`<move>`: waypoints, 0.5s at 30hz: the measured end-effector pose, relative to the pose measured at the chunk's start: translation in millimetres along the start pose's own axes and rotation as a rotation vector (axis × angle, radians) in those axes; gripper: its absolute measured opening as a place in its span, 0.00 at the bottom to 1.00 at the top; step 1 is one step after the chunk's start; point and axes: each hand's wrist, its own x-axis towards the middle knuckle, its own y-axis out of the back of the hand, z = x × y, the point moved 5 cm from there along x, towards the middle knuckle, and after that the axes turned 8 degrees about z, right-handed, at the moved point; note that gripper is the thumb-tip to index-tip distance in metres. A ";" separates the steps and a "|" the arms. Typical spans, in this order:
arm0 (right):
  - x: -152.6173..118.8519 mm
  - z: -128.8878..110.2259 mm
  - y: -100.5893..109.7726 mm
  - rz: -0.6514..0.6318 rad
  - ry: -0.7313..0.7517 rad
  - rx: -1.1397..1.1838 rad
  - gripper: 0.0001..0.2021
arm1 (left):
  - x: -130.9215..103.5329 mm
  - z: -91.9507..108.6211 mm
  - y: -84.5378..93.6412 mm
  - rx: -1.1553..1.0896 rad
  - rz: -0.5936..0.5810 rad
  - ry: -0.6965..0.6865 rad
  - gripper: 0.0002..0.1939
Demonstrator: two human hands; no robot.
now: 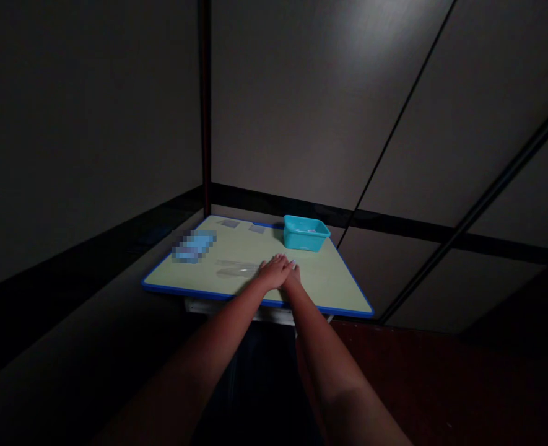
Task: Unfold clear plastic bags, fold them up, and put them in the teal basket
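My left hand (274,271) lies across the middle of the table, its fingers stretched forward and resting over part of my right hand (293,276). The right hand is partly covered, and its fingers do not show well enough to read their grip. A small whitish spot shows at the right hand; I cannot make out what it is. Next to the left hand, a clear plastic piece (236,270), like a flat bag or sleeve, lies on the tabletop and reaches toward the fingers. Whether either hand grips it is hidden.
The pale yellow table (329,286) has a blue edge. A turquoise plastic basket (305,238) stands at its back right, with something pale inside. Two flat greyish pieces, a left one (230,223) and a right one (257,229), lie near the back edge. A blurred-out bluish object (194,246) is at left.
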 end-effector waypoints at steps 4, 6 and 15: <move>-2.6 -3.0 4.7 -0.022 -0.021 0.065 0.34 | -15.0 -27.4 7.3 0.132 0.025 0.139 0.37; -2.0 -3.2 5.5 -0.038 -0.071 0.100 0.31 | -21.9 -37.1 11.0 0.202 0.007 0.144 0.37; -1.4 -4.3 6.3 0.010 -0.134 0.170 0.29 | -30.6 -105.1 39.9 0.358 -0.018 0.188 0.36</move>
